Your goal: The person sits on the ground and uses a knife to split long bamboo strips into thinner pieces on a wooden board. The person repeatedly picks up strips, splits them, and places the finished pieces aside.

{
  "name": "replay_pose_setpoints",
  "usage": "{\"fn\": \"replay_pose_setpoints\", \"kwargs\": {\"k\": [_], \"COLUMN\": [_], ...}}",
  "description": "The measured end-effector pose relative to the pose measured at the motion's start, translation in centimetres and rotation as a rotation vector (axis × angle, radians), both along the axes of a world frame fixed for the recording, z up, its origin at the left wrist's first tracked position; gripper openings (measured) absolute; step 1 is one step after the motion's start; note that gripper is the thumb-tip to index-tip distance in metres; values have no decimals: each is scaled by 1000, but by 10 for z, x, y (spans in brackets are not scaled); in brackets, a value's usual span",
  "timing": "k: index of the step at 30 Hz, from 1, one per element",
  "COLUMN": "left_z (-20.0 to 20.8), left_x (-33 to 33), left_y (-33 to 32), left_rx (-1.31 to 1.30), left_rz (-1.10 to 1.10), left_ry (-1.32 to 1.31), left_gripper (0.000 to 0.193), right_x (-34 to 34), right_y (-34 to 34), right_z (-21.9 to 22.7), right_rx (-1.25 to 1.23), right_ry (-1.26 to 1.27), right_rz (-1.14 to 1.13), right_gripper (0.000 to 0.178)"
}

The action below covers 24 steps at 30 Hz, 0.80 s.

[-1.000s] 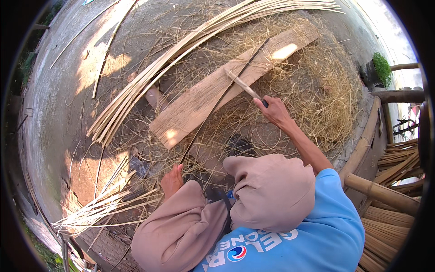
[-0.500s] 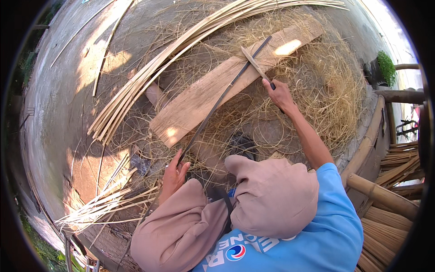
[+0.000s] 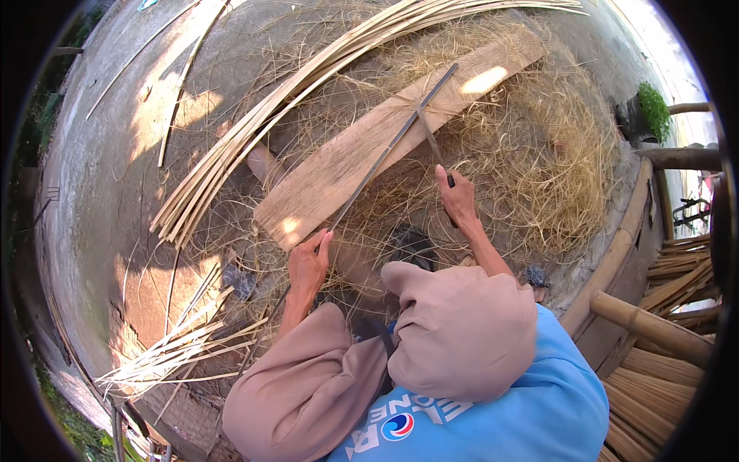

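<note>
A long, dark, thin strip [image 3: 386, 154], which looks like split bamboo, slants across a worn wooden board [image 3: 308, 194]. Near the board's close end, my left hand [image 3: 307, 268] is closed round this strip, which also trails back past the wrist. My right hand [image 3: 459, 202] grips the dark handle of a knife [image 3: 432, 143]. The blade points away from me and its far part meets the strip over the board. Fine curled shavings [image 3: 554, 169] lie thickly beside the board.
Pale split strips [image 3: 254, 127] curve in a long bundle left of the board. A shorter pile of strips [image 3: 181, 343] lies at the lower left. Bamboo poles [image 3: 650, 327] and stacked sticks [image 3: 654, 400] stand at the right. A green plant [image 3: 654, 112] is at the far right.
My right hand has drawn the knife back toward me, with its blade now steeper across the strip. My left hand has moved forward and slightly right along the strip.
</note>
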<state>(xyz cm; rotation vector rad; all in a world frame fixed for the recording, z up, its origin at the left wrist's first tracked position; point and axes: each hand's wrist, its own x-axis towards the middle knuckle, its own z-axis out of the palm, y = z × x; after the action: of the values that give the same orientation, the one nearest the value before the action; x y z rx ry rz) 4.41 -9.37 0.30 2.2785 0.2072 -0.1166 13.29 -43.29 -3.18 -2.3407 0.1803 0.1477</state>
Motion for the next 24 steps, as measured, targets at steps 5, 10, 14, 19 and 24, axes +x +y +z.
{"fn": "replay_pose_setpoints", "kwargs": {"k": [5,10,14,19,24], "left_z": [2,0,1,12,-3], "left_x": [6,9,9,7,-6], "left_y": [0,6,6,5,11], "left_rx": [-74,-125,-105,-71,-125], "left_rz": [-6,-45,-14,-17,14], "left_ry": [132,191,161,185,58], "left_gripper": [39,40,40,41,38], "right_x": [-36,13,21,92,164], "right_y": [7,-23,-18,-102,-162], "right_z": [17,-2,14,-6,28], "right_rx": [-28,-10,-80,-169,-120], "right_ry": [-172,33,-101,15,15], "right_rz": [309,-31,186,-165,-393], "right_gripper": [55,55,60,70,69]}}
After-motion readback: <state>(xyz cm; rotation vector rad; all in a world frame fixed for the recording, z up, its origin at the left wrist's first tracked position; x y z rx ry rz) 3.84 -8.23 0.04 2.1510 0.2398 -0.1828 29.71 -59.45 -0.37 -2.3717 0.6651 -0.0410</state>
